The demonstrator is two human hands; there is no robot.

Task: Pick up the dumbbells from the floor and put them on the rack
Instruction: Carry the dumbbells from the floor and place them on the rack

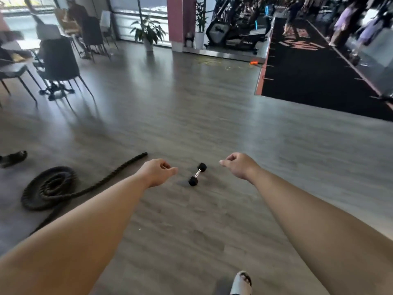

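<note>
A small black hex dumbbell (197, 174) with a chrome handle lies on the grey wood floor, ahead of me and between my two outstretched arms. My left hand (156, 172) hovers just left of it, fingers curled loosely, holding nothing. Just right of the dumbbell is my right hand (237, 165), also loosely curled and empty. Neither hand touches the dumbbell. No rack is in view.
A coiled black battle rope (50, 188) lies on the floor at the left, one end stretching toward the dumbbell. Chairs (58, 60) and tables stand at the far left. A black turf strip (314, 67) runs at the right. My foot (241, 283) shows at the bottom.
</note>
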